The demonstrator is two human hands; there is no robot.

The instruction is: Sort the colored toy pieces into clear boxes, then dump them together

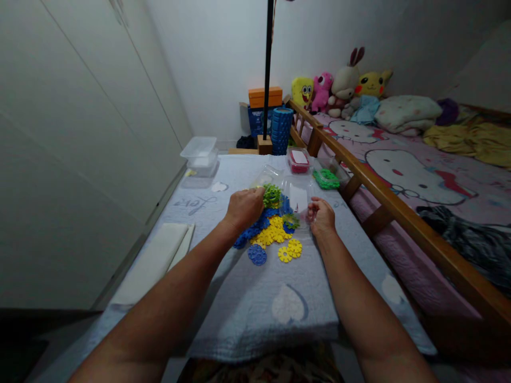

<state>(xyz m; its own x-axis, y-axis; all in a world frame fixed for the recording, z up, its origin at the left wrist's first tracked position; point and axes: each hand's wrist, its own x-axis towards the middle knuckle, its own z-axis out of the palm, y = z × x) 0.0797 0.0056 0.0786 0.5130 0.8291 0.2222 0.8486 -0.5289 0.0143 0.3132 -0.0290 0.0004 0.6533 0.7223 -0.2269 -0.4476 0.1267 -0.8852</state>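
My left hand [245, 208] is closed, its fingertips at a bunch of green snowflake discs [272, 196]; the exact grip is partly hidden. With curled fingers, my right hand [321, 215] grips the right side of a clear plastic box [305, 186] that carries a white label. Some blue and green pieces show through or against this box. Below and between the hands lies a pile of yellow snowflake discs [273, 230] and blue snowflake discs [251, 232]. A few discs lie loose at the near side. Behind the green bunch is another clear plastic piece [269, 173].
Clear containers [199, 151] stand at the back left of the cloth-covered table [255, 303]. At the back right are a box with red contents [298, 160] and one with green discs [326, 179]. A folded white cloth [154, 260] lies left. A wooden bed rail [383, 197] runs along the right.
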